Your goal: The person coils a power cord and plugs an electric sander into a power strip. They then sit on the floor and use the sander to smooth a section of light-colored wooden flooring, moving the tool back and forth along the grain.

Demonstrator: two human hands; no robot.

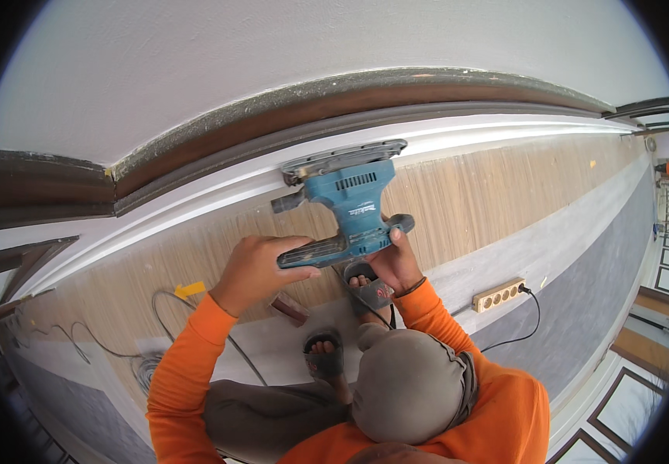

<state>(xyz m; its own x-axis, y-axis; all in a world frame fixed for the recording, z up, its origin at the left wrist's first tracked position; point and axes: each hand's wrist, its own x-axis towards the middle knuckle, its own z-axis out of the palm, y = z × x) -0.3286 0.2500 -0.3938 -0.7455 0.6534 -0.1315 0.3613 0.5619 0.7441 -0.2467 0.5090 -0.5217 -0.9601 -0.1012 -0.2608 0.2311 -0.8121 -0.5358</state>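
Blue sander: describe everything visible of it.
The sander has a dusty blue body that looks like plastic, with a row of vent slots, pale lettering, a dark stub on its left side and a dark rounded end piece. Its handle, dark on top, points left, in the left hand; the right hand holds the near end. The dark, worn-looking pad faces the white trim; contact is unclear.
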